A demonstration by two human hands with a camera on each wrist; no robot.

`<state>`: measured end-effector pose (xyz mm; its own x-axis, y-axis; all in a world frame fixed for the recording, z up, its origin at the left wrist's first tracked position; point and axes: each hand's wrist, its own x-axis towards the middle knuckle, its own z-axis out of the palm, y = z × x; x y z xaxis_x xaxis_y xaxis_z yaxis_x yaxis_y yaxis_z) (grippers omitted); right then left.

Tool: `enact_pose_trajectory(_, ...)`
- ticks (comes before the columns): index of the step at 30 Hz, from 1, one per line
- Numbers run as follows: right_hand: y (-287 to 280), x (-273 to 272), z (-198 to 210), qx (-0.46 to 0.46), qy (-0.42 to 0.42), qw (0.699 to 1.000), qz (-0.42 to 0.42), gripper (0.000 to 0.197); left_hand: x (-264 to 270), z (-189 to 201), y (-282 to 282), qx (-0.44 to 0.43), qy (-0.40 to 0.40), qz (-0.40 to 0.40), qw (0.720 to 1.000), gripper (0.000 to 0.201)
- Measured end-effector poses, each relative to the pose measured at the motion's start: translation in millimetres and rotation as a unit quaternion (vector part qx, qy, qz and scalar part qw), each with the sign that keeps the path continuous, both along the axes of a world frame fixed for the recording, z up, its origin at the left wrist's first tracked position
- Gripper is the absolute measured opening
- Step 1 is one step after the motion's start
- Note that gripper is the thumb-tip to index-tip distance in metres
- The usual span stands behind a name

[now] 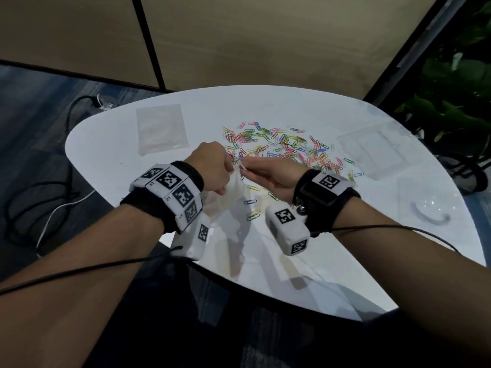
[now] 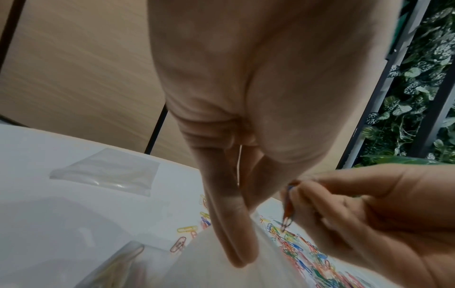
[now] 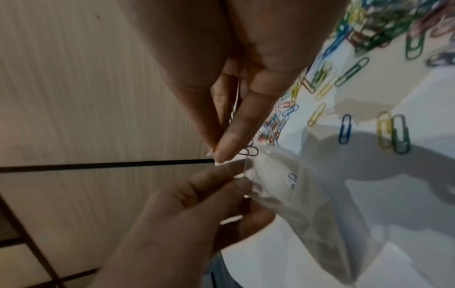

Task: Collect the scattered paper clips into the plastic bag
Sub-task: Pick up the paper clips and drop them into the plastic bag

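Observation:
Over the white table (image 1: 332,251) my left hand (image 1: 229,177) pinches the rim of a clear plastic bag (image 1: 235,193) and holds it up; its fingers (image 3: 221,181) grip the bag's edge (image 3: 293,194). My right hand (image 1: 245,169) pinches a few paper clips (image 2: 287,212) right at the bag's mouth, and their tips (image 3: 249,151) stick out past the fingertips. A big heap of coloured paper clips (image 1: 287,147) lies just beyond both hands. Some single clips (image 1: 251,201) lie under and beside the bag. The bag's lower part (image 2: 118,269) holds some clips.
A second, flat clear bag (image 1: 160,128) lies at the table's far left. Clear plastic packaging (image 1: 372,151) lies to the right of the heap, and a clear curved piece (image 1: 430,216) near the right edge. Cables (image 1: 39,203) run over the floor on the left.

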<state>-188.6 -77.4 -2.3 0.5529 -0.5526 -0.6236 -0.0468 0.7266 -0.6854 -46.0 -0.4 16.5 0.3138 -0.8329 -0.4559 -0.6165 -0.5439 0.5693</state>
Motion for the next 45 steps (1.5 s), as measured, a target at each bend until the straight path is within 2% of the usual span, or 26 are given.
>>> enact_pose_trajectory(3, 9.7, 10.4, -6.3, -0.026, 0.062, 0.997, 0.043, 0.027, 0.7, 0.4, 0.7, -0.009, 0.019, 0.02, 1.0, 0.029)
enact_pose_trajectory(6, 17.2, 19.0, -6.7, -0.076, 0.096, 0.991, 0.047, 0.019, 3.2, 0.3, 1.7, -0.015, 0.026, 0.026, 0.999, 0.025)
enact_pose_trajectory(9, 21.9, 25.7, -11.2, -0.176, 0.153, 0.969, 0.083, 0.025, 5.5, 2.7, 2.5, -0.028, 0.026, 0.03, 0.999, 0.027)
enact_pose_trajectory(10, 23.3, 26.9, -14.1, -0.24, 0.188, 0.946, 0.113, 0.024, 6.1, 4.3, 3.2, -0.032, 0.026, 0.03, 0.999, 0.026)
enact_pose_trajectory(11, 24.3, 27.4, -16.5, -0.317, 0.224, 0.91, 0.149, 0.022, 6.4, 6.1, 4.3, -0.034, 0.028, 0.027, 0.999, 0.027)
enact_pose_trajectory(13, 25.8, 27.2, -13.1, -0.462, 0.278, 0.805, 0.249, 0.015, 5.7, 9.1, 6.7, -0.033, 0.028, 0.018, 0.999, 0.029)
enact_pose_trajectory(14, 25.7, 26.6, -8.6, -0.503, 0.285, 0.758, 0.3, 0.014, 5.2, 10.5, 7.8, -0.033, 0.027, 0.014, 0.999, 0.029)
enact_pose_trajectory(15, 23.5, 25.8, -4.1, -0.518, 0.281, 0.738, 0.328, 0.016, 5.1, 11.8, 8.8, -0.033, 0.024, 0.011, 0.999, 0.028)
enact_pose_trajectory(16, 19.8, 24.3, 1.8, -0.511, 0.267, 0.747, 0.332, 0.018, 5.4, 12.8, 9.7, -0.034, 0.018, 0.01, 0.999, 0.028)
enact_pose_trajectory(18, 8.3, 18.8, 8.8, -0.444, 0.22, 0.828, 0.261, 0.022, 7.1, 14.0, 10.5, -0.038, 0.005, 0.015, 0.999, 0.027)
enact_pose_trajectory(19, 0.9, 14.6, 8.2, -0.42, 0.214, 0.855, 0.217, 0.025, 8.0, 14.1, 10.3, -0.038, 0.003, 0.018, 0.999, 0.027)
enact_pose_trajectory(20, -6.8, 10.5, 3.3, -0.422, 0.229, 0.856, 0.191, 0.026, 8.7, 14.4, 10.0, -0.04, 0.001, 0.021, 0.999, 0.027)
enact_pose_trajectory(21, -13.3, 6.2, -4.6, -0.45, 0.269, 0.828, 0.198, 0.027, 9.1, 14.8, 9.9, -0.04, -0.001, 0.02, 0.999, 0.028)
enact_pose_trajectory(24, -13.5, -5.6, -32.3, -0.53, 0.386, 0.666, 0.356, 0.034, 9.6, 16.0, 11.4, -0.033, -0.006, 0.012, 0.999, 0.027)
enact_pose_trajectory(26, 0.7, -13.2, -49.8, -0.533, 0.376, 0.6, 0.463, 0.046, 9.6, 16.3, 12.8, -0.03, -0.01, 0.005, 0.999, 0.027)
enact_pose_trajectory(28, 19.1, -23.3, -62.5, -0.567, 0.341, 0.524, 0.536, 0.049, 10.5, 16.1, 13.8, -0.027, -0.019, -0.007, 0.999, 0.028)
enact_pose_trajectory(29, 26.8, -31.4, -68.6, -0.581, 0.329, 0.502, 0.55, 0.052, 11.2, 16.4, 14.5, -0.026, -0.021, -0.01, 0.999, 0.028)
enact_pose_trajectory(31, 37.3, -51.7, -75.8, -0.587, 0.333, 0.481, 0.559, 0.06, 11.6, 17.6, 15.2, -0.025, -0.014, -0.007, 1.0, 0.027)
enact_pose_trajectory(32, 39.7, -61.9, -76.8, -0.595, 0.338, 0.456, 0.569, 0.063, 11.5, 18.3, 15.1, -0.026, -0.011, -0.004, 1.0, 0.026)
enact_pose_trajectory(35, 39.9, -93.5, -84.1, -0.645, 0.348, 0.356, 0.579, 0.065, 9.4, 19.3, 15.0, -0.017, -0.012, -0.003, 1.0, 0.027)
enact_pose_trajectory(36, 37.1, -102.3, -85.7, -0.665, 0.36, 0.337, 0.561, 0.065, 8.3, 19.0, 15.1, -0.012, -0.015, -0.006, 1.0, 0.027)
enact_pose_trajectory(37, 32.8, -109.6, -87.1, -0.67, 0.381, 0.334, 0.543, 0.064, 7.2, 19.2, 14.8, -0.007, -0.016, -0.009, 1.0, 0.028)
enact_pose_trajectory(40, 16.5, -123.1, -92.1, -0.653, 0.435, 0.373, 0.496, 0.057, 4.7, 19.4, 13.4, 0.003, -0.017, -0.021, 1.0, 0.032)
enact_pose_trajectory(42, 4.6, -125.7, -96.5, -0.662, 0.429, 0.388, 0.476, 0.058, 2.6, 20.1, 12.4, 0.006, -0.02, -0.025, 0.999, 0.032)
enact_pose_trajectory(43, 1.4, -124.5, -97.0, -0.672, 0.414, 0.405, 0.462, 0.053, 1.3, 19.9, 11.7, 0.008, -0.019, -0.026, 0.999, 0.032)
enact_pose_trajectory(45, -0.7, -117.0, -92.5, -0.689, 0.384, 0.434, 0.435, 0.028, -1.2, 19.4, 10.4, 0.013, -0.019, -0.028, 0.999, 0.032)
